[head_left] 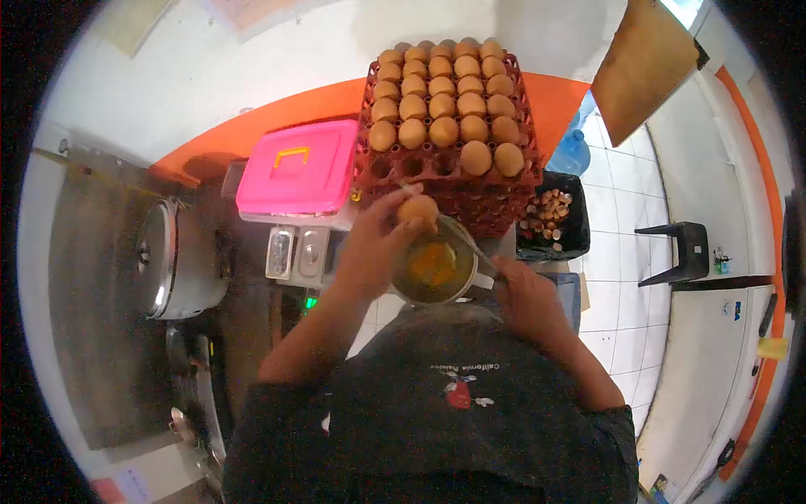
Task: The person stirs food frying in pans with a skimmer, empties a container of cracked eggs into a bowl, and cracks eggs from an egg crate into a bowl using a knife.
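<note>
My left hand is closed around a brown egg, holding it above the near-left rim of a round container. Cracked egg, yolk and white mixed together, lies in the bottom of that container. On the right, my right hand is closed on a thin metal utensil, perhaps a knife, whose length reaches over the container's rim. The container's pale handle meets the same hand; whether the fingers also grip it is hidden. Beyond stands a stack of red egg trays with rows of brown eggs.
A pink-lidded box sits left of the trays, near small metal-lidded containers. On the right, a black bin holds eggshells. A large pot stands far left; a black stool is on the tiled floor.
</note>
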Demonstrator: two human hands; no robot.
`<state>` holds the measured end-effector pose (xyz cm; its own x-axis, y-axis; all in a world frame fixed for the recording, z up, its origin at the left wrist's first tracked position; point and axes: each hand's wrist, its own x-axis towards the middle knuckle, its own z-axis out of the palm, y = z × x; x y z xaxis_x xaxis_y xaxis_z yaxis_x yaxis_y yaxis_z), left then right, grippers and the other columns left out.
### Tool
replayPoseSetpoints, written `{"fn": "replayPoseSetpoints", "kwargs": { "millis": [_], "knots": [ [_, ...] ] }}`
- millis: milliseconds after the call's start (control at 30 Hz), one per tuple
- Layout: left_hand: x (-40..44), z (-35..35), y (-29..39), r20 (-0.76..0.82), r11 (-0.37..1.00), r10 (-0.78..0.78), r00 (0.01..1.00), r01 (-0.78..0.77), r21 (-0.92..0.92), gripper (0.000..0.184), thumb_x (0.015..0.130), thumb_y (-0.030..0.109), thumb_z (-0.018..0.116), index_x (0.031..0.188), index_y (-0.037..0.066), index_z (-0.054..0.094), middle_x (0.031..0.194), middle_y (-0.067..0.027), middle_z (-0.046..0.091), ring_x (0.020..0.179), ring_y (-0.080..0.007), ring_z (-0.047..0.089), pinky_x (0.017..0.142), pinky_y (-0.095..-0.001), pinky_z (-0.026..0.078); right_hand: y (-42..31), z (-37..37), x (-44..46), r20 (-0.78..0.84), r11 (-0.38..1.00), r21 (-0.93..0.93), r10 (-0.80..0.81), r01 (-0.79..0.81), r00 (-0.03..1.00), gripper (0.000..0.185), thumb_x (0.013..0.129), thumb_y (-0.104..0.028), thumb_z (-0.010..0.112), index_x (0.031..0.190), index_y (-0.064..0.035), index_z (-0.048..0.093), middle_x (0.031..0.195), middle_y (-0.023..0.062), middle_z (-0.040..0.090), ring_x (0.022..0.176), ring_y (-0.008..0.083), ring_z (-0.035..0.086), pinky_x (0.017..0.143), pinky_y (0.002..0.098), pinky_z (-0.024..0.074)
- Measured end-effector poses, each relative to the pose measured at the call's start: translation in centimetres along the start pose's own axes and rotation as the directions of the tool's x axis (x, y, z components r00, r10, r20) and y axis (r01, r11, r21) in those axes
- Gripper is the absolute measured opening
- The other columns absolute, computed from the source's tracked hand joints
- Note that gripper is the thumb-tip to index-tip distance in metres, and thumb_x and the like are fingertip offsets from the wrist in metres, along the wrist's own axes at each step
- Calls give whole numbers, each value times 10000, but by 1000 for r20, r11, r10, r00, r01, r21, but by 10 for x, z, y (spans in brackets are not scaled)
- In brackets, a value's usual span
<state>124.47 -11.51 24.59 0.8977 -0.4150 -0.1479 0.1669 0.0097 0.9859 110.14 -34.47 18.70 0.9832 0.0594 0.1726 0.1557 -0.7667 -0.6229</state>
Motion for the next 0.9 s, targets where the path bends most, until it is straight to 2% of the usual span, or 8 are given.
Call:
{"fn": "replayPoseSetpoints", "kwargs": {
  "millis": [100, 133, 233, 433, 500, 633, 800, 900],
  "knots": [
    [-20, -17, -31, 41, 962, -76, 996, 84, -260, 558, 978, 61, 642, 1506, 27, 465, 1305, -130, 631, 1139, -189, 641, 1001, -334, 543, -11, 13, 0, 96, 999, 49, 0, -5, 995, 394, 893, -54, 606, 1286, -62, 576, 1061, 199, 683, 968, 420, 670, 841, 506, 550],
    [-20, -19, -39, 1, 966, -93, 996, 90, -243, 529, 1020, 226, 655, 1483, 36, 484, 1307, -131, 633, 1148, -230, 648, 1004, -357, 536, -14, 17, 2, 150, 1000, 14, 8, -11, 989, 412, 899, -85, 608, 1308, -68, 562, 1124, 206, 668, 999, 418, 673, 842, 515, 560],
    [-29, -22, -46, -35, 964, -101, 994, 89, -250, 542, 1021, 234, 662, 1494, 42, 483, 1316, -128, 640, 1151, -223, 649, 993, -357, 543, -25, 24, 10, 257, 997, -66, 61, -45, 965, 445, 904, -128, 610, 1342, -77, 546, 1204, 221, 653, 1041, 417, 675, 854, 525, 569],
    [-38, -40, -44, -22, 974, -176, 984, 171, -150, 483, 1001, 49, 627, 1466, -3, 511, 1285, -129, 645, 1122, -200, 671, 1016, -340, 553, -52, 24, 24, 150, 990, 96, 86, -101, 985, 474, 904, -150, 644, 1355, -38, 550, 1158, 242, 676, 1055, 455, 652, 911, 501, 528],
    [-42, -43, -51, 31, 988, -127, 991, 129, -85, 485, 994, 158, 682, 1437, 21, 541, 1282, -123, 659, 1138, -208, 653, 998, -351, 541, -66, 15, 39, -13, 985, 170, -37, 38, 999, 504, 901, -176, 673, 1362, -18, 545, 1179, 252, 670, 1091, 463, 640, 934, 489, 516],
    [-46, -45, -54, 78, 959, 19, 997, -40, 279, 422, 971, 200, 726, 1332, 19, 605, 1197, -115, 698, 1112, -194, 654, 975, -348, 535, -69, 21, 69, 109, 970, 240, 4, -30, 994, 599, 842, -220, 761, 1355, 2, 545, 1180, 240, 670, 1115, 433, 641, 956, 469, 499],
    [-46, -48, -64, 42, 950, 10, 999, -23, 311, 372, 934, 205, 747, 1243, 19, 656, 1111, -95, 726, 1021, -197, 690, 923, -362, 557, -61, 38, 80, 160, 966, 256, -18, -24, 987, 624, 770, -223, 810, 1300, 9, 578, 1136, 222, 689, 1070, 388, 668, 952, 433, 503],
    [-46, -43, -58, 7, 904, 30, 1000, -30, 427, 361, 916, 229, 758, 1205, 25, 686, 1105, -114, 733, 999, -208, 707, 892, -367, 566, -59, 46, 80, 87, 981, 192, -14, -3, 996, 518, 805, -350, 784, 1208, -59, 637, 1076, 223, 718, 1009, 452, 682, 869, 515, 546]
  ]
}}
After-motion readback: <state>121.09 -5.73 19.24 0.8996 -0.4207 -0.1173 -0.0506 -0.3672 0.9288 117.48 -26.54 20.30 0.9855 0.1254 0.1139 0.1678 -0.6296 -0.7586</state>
